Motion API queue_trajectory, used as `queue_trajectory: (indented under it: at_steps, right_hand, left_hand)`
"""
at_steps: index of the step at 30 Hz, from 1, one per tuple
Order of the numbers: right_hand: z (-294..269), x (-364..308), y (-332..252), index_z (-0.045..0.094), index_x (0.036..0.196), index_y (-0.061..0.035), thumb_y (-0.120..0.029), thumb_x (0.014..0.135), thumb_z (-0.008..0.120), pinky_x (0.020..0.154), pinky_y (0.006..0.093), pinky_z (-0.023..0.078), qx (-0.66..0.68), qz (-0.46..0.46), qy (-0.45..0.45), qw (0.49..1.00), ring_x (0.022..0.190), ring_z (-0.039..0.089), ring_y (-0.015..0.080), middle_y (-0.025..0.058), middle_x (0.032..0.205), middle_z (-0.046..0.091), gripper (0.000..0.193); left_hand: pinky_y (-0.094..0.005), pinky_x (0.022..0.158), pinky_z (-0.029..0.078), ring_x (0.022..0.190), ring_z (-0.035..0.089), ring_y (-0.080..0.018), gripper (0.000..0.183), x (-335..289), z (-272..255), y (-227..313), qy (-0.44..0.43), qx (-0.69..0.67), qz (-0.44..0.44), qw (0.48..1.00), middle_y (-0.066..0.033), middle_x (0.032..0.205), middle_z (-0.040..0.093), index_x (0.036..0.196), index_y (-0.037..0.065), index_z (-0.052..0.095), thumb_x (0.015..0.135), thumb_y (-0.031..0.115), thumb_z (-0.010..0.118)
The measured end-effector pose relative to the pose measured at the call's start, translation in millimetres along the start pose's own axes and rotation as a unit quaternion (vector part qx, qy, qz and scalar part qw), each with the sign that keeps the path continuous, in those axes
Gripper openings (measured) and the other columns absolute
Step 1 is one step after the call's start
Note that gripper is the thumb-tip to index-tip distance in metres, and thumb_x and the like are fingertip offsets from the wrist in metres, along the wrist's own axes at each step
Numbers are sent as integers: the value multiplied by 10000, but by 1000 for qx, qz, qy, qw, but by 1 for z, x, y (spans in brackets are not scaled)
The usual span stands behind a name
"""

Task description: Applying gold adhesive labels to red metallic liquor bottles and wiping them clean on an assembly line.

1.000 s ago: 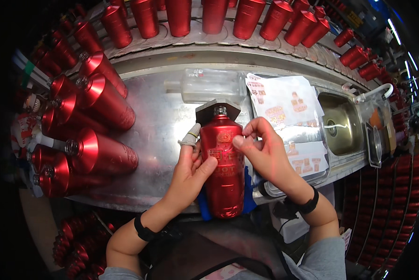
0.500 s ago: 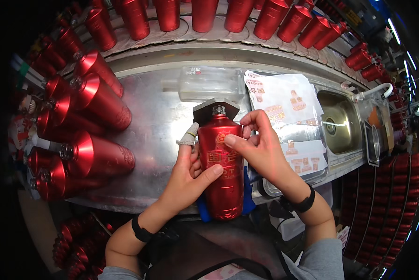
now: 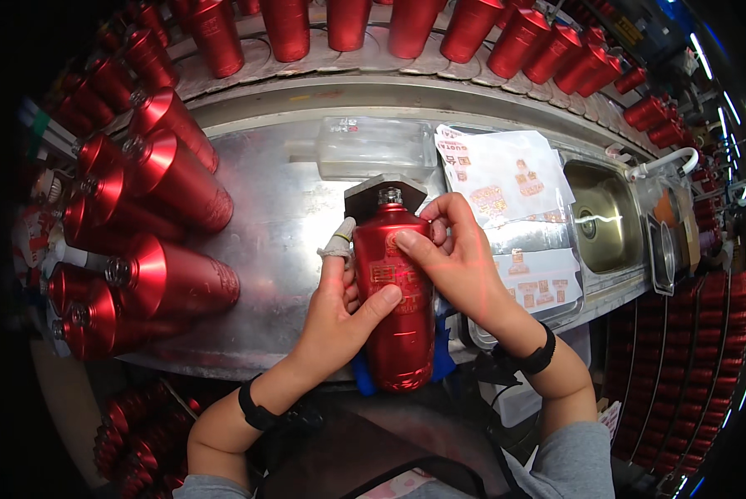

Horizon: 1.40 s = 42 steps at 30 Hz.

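A glossy red bottle (image 3: 399,349) with gold lettering and a clear, uncapped neck leans in front of me, its base toward me. My left hand (image 3: 339,308) grips its left side, thumb across the front, fingers going behind. A whitish cover with a yellow band wraps one left fingertip. Against the upper front, below the shoulder, presses the thumb of my right hand (image 3: 464,262); its other fingers curl at the bottle's right side. Behind the neck is a dark angular rest (image 3: 373,196). Blue cloth (image 3: 444,362) shows beneath the bottle. My right thumb partly hides the round emblem.
Several red bottles (image 3: 177,279) stand on the left of the metal table (image 3: 265,166). A clear box (image 3: 373,150) lies beyond my hands. Decal sheets (image 3: 506,179) are to the right, before a sink (image 3: 601,220). A conveyor (image 3: 331,62) carries red bottles along the far side.
My right thumb has slid slightly up the bottle's front, and my left thumb has shifted a little upward. The conveyor bottles stand at different places. The held bottle stays nearly where it was.
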State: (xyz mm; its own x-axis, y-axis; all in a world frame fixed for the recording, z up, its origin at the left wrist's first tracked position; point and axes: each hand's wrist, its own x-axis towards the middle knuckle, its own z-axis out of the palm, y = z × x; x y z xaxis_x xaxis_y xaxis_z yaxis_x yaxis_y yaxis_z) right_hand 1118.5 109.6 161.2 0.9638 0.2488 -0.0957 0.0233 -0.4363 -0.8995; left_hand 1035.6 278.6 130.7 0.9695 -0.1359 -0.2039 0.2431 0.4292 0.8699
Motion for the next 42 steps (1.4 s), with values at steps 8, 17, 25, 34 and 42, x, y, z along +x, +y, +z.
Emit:
queue_trajectory:
  at_steps: [8, 17, 25, 34, 42]
  right_hand:
    - [-11, -26, 2, 448, 1281, -82, -277, 850, 799, 515, 180, 338, 116, 44, -69, 990, 605, 399, 7, -18, 876, 427, 589]
    - [-11, -23, 0, 446, 1296, -66, -317, 835, 806, 533, 190, 345, 109, 52, -69, 990, 619, 398, 20, -18, 865, 434, 636]
    - [2, 1, -4, 564, 1053, -16, -361, 792, 809, 551, 288, 379, -31, 18, -1, 999, 634, 438, 109, 21, 735, 475, 498]
    - [5, 2, -1, 559, 1019, -13, -345, 792, 804, 553, 290, 387, -14, 15, 11, 1000, 630, 450, 122, 35, 716, 505, 470]
    - [3, 1, 3, 554, 1049, -26, -381, 810, 799, 551, 301, 398, 0, 4, -9, 1000, 628, 456, 128, 43, 722, 510, 493]
  left_hand:
    - [-378, 1086, 406, 1297, 502, -224, 1015, -3, -5, 1, -33, -7, -6, 999, -180, 1454, 417, 1582, 96, -41, 909, 137, 717]
    - [-385, 1092, 403, 1319, 486, -230, 1045, -2, -7, 1, -46, -12, -23, 999, -181, 1457, 412, 1582, 109, -58, 898, 150, 732]
    - [-373, 1084, 409, 1293, 505, -221, 1010, -2, -3, 0, -20, -14, -25, 999, -176, 1436, 426, 1581, 95, -28, 904, 145, 720]
    - [-364, 1071, 418, 1276, 519, -220, 1005, -1, -1, -1, -8, -14, -22, 1000, -177, 1412, 453, 1580, 85, -17, 903, 146, 723]
    - [-386, 1082, 408, 1301, 500, -234, 1068, -2, -8, 1, -33, -1, -34, 999, -183, 1428, 436, 1577, 94, -43, 871, 141, 756]
